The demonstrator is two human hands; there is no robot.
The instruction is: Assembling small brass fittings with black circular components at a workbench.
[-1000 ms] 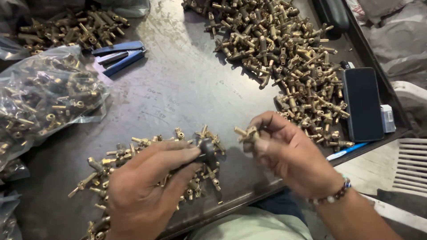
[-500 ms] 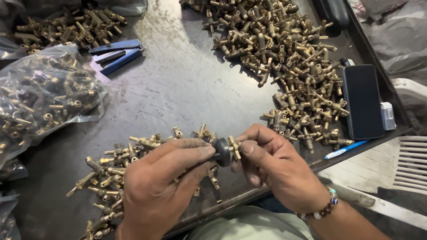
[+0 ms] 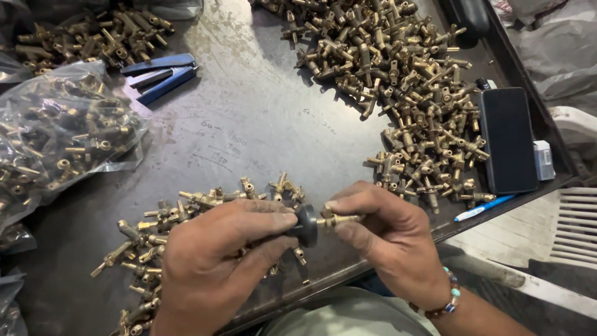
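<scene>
My left hand (image 3: 217,261) grips a black round knob (image 3: 306,225) by its fingertips, near the table's front edge. My right hand (image 3: 385,239) pinches a small brass valve fitting (image 3: 339,219) whose end meets the knob. Both hands hover just above a small pile of brass fittings (image 3: 174,230) on the dark metal table (image 3: 261,130). A beaded bracelet (image 3: 444,302) circles my right wrist.
A large heap of brass fittings (image 3: 398,81) covers the far right. A clear plastic bag of fittings (image 3: 56,137) lies at left, another pile (image 3: 87,34) behind it. Blue pliers (image 3: 158,74), a black phone (image 3: 509,140), a small white box (image 3: 543,158) and a blue pen (image 3: 482,208) lie about.
My right hand brought a brass fitting leftward to the black knob in my left hand; the two parts now meet between my fingertips.
</scene>
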